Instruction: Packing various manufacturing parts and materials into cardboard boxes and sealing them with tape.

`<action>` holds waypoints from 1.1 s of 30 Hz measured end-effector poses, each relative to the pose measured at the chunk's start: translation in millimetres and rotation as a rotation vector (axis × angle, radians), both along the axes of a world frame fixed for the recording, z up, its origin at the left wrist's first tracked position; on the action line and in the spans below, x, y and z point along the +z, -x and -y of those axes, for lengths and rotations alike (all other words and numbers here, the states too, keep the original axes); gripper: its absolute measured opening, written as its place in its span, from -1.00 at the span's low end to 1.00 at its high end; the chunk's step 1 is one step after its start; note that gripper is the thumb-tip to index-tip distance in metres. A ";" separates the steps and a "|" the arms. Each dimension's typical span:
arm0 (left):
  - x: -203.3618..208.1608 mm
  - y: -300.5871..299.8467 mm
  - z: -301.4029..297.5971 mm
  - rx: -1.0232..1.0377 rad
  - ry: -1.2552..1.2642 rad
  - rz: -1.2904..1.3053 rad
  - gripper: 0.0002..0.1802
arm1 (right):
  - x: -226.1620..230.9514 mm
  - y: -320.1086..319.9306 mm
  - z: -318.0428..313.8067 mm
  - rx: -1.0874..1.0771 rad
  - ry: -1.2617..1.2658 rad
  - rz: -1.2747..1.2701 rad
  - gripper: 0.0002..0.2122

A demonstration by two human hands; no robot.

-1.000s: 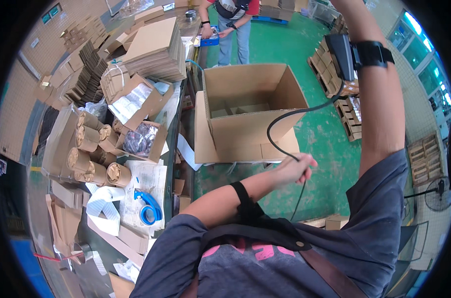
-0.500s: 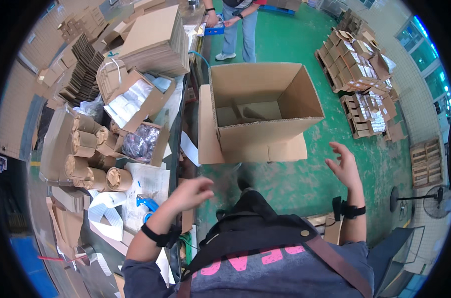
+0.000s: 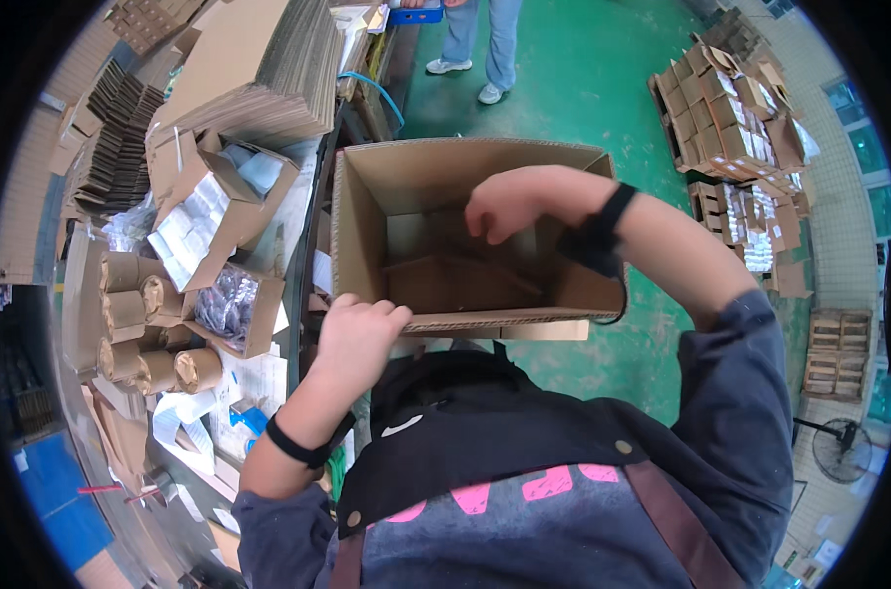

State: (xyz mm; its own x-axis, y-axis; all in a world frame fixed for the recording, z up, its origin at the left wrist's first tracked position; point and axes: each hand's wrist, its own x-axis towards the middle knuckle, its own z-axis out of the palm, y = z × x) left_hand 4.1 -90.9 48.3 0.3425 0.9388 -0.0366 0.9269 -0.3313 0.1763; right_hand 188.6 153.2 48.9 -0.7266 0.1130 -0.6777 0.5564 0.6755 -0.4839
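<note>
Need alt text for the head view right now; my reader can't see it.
An open carton stands before the person, left hand on its near rim, right hand curled over or inside its opening. Stacked cardboard and paper-wrapped rolls sit to the left; a co-worker's legs show ahead on green floor.

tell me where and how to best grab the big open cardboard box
Probably the left and right top rims of the cardboard box, coming from above on the near side, fingers inside: it stands open-topped with thin, upright walls, and the left hand rests at its near-left corner.
</note>
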 end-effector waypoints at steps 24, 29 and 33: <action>-28.1 18.9 4.6 -0.038 -0.157 0.155 -0.92 | -132.6 -32.4 59.0 0.551 -0.489 -0.057 -0.42; -34.8 18.4 0.8 -0.044 -0.220 0.143 -0.90 | -146.1 -43.5 54.9 0.581 -0.485 0.022 -0.72; -31.8 18.1 -1.8 -0.024 -0.248 0.129 -0.88 | -158.9 -39.4 60.6 0.633 -0.592 0.110 -0.74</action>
